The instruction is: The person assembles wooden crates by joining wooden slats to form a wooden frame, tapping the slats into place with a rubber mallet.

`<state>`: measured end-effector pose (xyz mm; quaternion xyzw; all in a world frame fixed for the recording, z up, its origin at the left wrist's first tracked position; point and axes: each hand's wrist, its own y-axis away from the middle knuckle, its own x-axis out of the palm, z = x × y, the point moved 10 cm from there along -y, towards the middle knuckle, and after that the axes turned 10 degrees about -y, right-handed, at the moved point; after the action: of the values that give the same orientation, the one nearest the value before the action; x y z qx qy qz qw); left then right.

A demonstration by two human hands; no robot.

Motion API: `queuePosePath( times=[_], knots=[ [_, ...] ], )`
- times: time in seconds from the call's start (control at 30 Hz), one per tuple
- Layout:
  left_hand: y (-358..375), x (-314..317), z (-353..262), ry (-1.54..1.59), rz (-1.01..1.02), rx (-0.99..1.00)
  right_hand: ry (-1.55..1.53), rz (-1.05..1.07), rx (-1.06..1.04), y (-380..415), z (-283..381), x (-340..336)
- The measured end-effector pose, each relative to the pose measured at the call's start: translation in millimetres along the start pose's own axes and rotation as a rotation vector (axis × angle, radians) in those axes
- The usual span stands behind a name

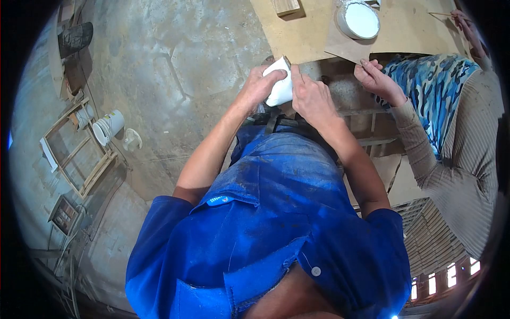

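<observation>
A white object point(279, 87), smooth and rounded, is held between my two hands near the table's corner. My left hand point(261, 85) grips its left side, with the thumb lying across it. On the right side, my right hand point(313, 100) presses against it with the fingers bent and the index finger pointing up along its edge. A small brownish tip shows at the top of the white object. What lies under my right fingers is hidden.
The tan tabletop point(313, 40) bears a tub of white material point(361, 21) and a wooden block point(286, 6). At the right, a co-worker point(462, 122) touches a board's corner. White buckets point(108, 127) and a wooden frame point(69, 154) stand at the left.
</observation>
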<state>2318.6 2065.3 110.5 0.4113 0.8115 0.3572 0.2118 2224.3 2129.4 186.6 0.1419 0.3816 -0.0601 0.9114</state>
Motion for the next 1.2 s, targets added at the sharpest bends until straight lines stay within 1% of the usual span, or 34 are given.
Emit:
queuePosePath(
  times=[0.1, 0.17, 0.27, 0.33, 0.43, 0.5, 0.53, 0.6, 0.73, 0.87, 0.93, 1.0, 1.03, 1.1, 1.13, 1.2],
  knots=[
    [3.1, -1.1, -1.2, 0.002, -0.020, 0.023, 0.037, 0.011, 0.008, 5.0, 0.1, -0.5],
    [2.4, 0.0, -1.7, 0.043, -0.019, 0.043, 0.008, 0.002, 0.016, 6.3, -2.6, 0.7],
    [3.5, 0.7, -0.2, 0.038, -0.010, 0.012, -0.009, -0.014, 0.018, 9.9, -5.7, -1.3],
    [1.0, 1.6, 2.0, 0.043, -0.008, 0.030, -0.002, -0.019, 0.011, 11.1, -3.6, -4.3],
    [0.6, 3.6, 2.9, 0.056, 0.006, 0.040, -0.012, 0.019, 0.041, 13.1, -5.1, -8.0],
    [2.8, 3.3, 1.2, 0.064, 0.013, 0.034, -0.116, -0.025, 0.012, 16.5, -7.1, -16.6],
    [4.0, 4.6, -0.2, 0.052, 0.032, 0.031, -0.116, -0.024, 0.009, 16.0, -7.6, -18.6],
    [3.2, 6.9, 1.9, 0.043, 0.051, 0.026, -0.182, -0.132, 0.004, 16.2, -8.6, -33.3],
    [0.8, 10.2, 4.6, 0.054, 0.051, 0.030, -0.176, -0.117, 0.045, 9.3, -18.8, -25.6],
    [4.0, 12.7, 4.9, 0.153, 0.075, 0.001, -0.290, -0.202, 0.031, 10.7, -24.6, -36.6],
    [2.7, 11.3, 6.5, 0.152, 0.073, 0.012, -0.326, -0.233, 0.029, 11.6, -25.3, -41.1],
    [2.7, 10.9, 4.2, 0.150, 0.070, 0.023, -0.310, -0.306, -0.052, 12.1, -23.0, -46.8],
    [3.9, 10.4, 1.6, 0.154, 0.078, 0.041, -0.310, -0.310, -0.056, 10.2, -25.2, -49.8],
    [10.6, 6.3, -4.1, 0.153, 0.084, 0.063, -0.704, -0.254, 0.210, 7.6, -56.5, -44.4],
    [14.6, 4.2, -9.3, 0.160, 0.091, 0.083, -0.772, -0.287, 0.247, 3.7, -62.9, -52.1],
    [19.7, 1.0, -20.8, 0.165, 0.105, 0.122, -0.724, -0.291, 0.271, -4.5, -77.2, -56.3]
  ],
)
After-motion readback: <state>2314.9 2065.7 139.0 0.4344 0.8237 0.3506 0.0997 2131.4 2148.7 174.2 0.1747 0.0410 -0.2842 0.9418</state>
